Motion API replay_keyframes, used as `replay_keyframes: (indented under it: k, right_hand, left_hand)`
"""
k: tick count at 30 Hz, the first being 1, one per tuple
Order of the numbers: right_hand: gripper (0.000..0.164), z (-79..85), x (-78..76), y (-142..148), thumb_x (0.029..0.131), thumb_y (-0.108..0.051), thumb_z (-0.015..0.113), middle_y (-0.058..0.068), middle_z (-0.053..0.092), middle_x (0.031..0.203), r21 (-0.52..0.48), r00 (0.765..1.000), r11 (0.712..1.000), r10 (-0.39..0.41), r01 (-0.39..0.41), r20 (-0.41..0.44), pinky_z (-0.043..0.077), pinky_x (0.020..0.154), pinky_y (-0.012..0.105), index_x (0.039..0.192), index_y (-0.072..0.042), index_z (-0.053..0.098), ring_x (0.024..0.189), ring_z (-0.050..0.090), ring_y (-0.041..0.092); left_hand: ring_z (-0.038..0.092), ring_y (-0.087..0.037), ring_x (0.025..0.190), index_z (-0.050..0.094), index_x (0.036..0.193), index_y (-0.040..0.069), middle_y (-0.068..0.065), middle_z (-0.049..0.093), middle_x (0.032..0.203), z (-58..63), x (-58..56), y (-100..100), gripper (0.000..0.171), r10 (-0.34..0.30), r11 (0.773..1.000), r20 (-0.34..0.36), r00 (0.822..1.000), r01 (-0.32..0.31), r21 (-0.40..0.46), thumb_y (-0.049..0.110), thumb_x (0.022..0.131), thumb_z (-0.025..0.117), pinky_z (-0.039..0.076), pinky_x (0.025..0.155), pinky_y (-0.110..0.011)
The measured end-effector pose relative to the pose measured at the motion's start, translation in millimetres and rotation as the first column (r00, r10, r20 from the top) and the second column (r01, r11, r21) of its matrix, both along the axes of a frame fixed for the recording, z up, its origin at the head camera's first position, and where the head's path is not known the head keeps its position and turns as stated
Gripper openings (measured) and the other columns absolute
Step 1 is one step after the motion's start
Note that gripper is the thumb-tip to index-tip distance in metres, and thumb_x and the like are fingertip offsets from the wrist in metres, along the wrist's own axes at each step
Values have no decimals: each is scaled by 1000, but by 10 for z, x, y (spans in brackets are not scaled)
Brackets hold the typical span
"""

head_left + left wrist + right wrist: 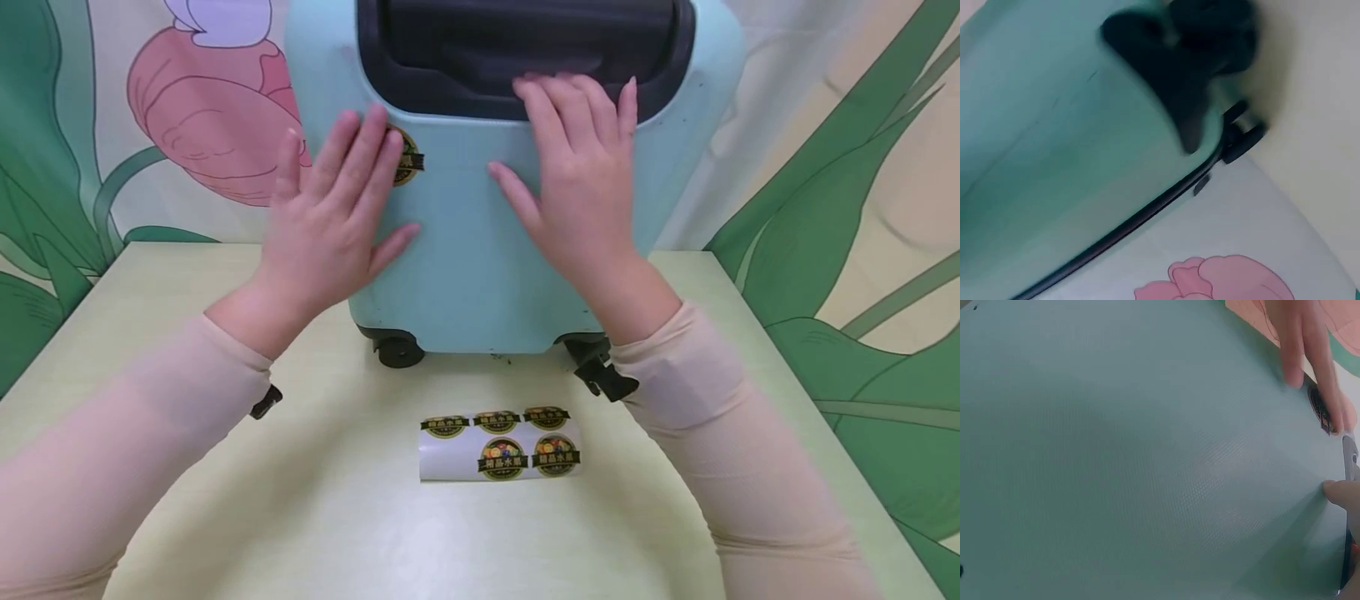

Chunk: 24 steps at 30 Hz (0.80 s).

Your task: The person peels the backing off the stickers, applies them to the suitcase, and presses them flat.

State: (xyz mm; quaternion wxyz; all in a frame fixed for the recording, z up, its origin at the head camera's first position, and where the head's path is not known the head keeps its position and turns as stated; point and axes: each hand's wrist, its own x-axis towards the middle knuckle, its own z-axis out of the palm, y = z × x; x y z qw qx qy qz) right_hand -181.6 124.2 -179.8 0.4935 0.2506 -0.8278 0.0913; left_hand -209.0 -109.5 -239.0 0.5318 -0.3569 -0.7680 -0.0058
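A light blue suitcase (465, 283) stands upright on its wheels, with a black panel (480, 42) at its upper front. My left hand (330, 208) lies against the suitcase's left side, its fingers extended. Those fingers partly cover a round black-and-gold sticker (409, 160) on the blue shell. Over the lower edge of the black panel rest the fingertips of my right hand (581, 167), while its thumb (1338, 490) touches the blue front. The right wrist view also shows the left hand's fingers beside the sticker. In the left wrist view only the suitcase's lower part and wheels appear, and no hand.
A sheet of fruit stickers (446, 462) lies curled on the pale table (337, 517) in front of the suitcase. Black wheels (401, 352) stand on the tabletop. Behind hangs a cloth backdrop (217, 117) printed with pink shapes and green leaves.
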Motion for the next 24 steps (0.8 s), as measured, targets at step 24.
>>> replay_keyframes:
  k: [24]
  right_hand:
    - [50, 14, -14, 5, 90, -34, 59, 12, 52, 127, -16, 1000, 1000, 20, -20, 8, -1, 111, 44, 128, -2, 52, 123, 37, 28]
  left_hand:
    - [14, -19, 141, 23, 149, 10, -3, 18, 154, -102, -36, -142, 73, 32, 996, 54, 998, -37, 85, 50, 92, 46, 9, 109, -51]
